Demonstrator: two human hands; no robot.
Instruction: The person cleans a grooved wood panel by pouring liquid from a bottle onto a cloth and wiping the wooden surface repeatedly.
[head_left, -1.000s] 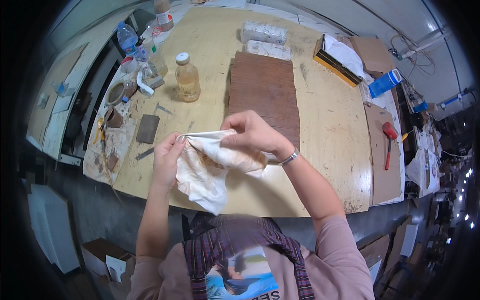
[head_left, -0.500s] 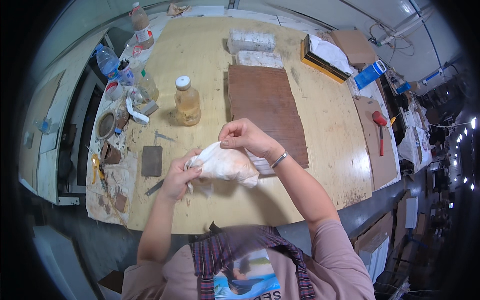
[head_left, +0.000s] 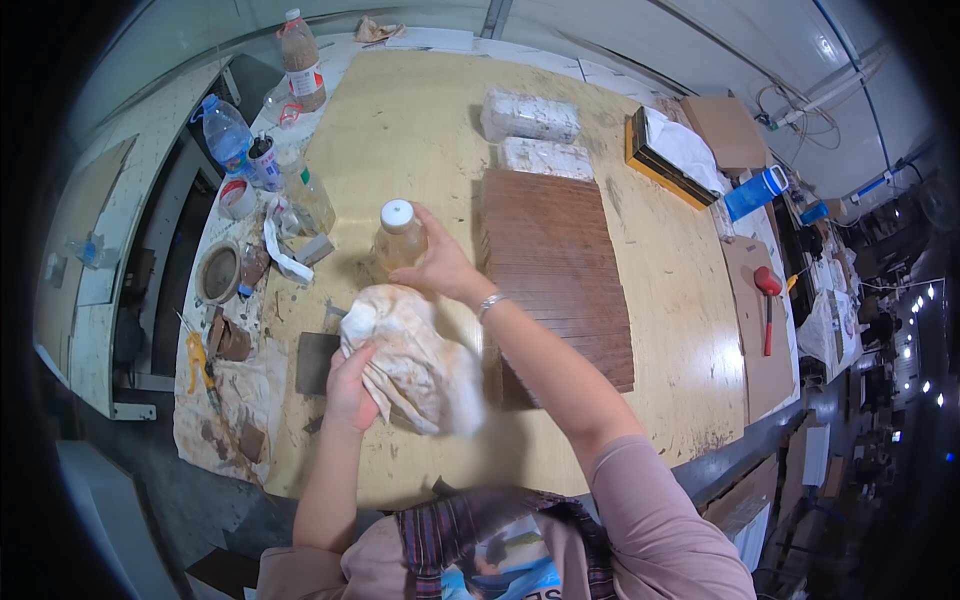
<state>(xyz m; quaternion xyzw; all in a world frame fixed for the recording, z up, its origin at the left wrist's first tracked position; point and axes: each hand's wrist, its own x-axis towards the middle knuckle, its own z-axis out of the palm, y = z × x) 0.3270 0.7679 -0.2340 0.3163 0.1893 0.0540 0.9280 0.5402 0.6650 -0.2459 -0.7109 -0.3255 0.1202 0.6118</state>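
Observation:
A stained white cloth hangs bunched from my left hand, which is closed with the thumb over its edge. My right hand reaches past the cloth, its fingers round the right side of a clear plastic bottle with a white cap and amber liquid inside. Whether the bottle's base is off the board is hidden by the cloth. Right of my right hand lies a stack of brown wooden strips. Partly covered by the cloth and left hand is a dark square pad.
Two plastic-wrapped blocks lie beyond the brown strips. Several bottles, a round bowl and yellow-handled pliers crowd the left edge. On the right are a black-and-yellow box, a blue bottle and a red mallet.
My right hand has let go of the cloth and moved forward onto the bottle. The cloth now hangs from my left hand alone. The whole view has shifted slightly.

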